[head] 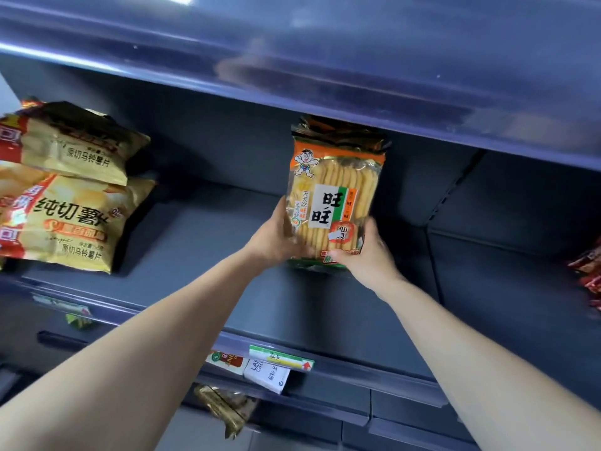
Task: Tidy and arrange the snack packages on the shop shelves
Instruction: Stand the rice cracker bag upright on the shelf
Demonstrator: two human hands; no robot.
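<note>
The person is holding a rice cracker package (335,196) upright with both hands, just past the centre of the view toward 1 o'clock, inside the open bay of the grey shelf (201,255). Through its clear front, a row of pale golden crackers is showing, standing on edge. The left hand (273,236) is gripping the package's lower edge at 9 o'clock, fingers curled behind it. The right hand (364,255) is gripping the lower corner at 4 o'clock, thumb pressing on the front. Whether the package's bottom is resting on the shelf or hanging just above it, I cannot tell. Crimped tops of another packet (341,131) are peeking out behind it at 12 o'clock.

At 9 o'clock of the view, two yellow chip bags (68,219) are lying stacked, the upper one tilted. At 3 o'clock, red packets (588,275) are poking in from the edge. At 6 o'clock, a green price label (281,358) is sitting on the shelf's front rail, with a white box (266,375) and a golden packet (224,408) lying on the shelf below.
</note>
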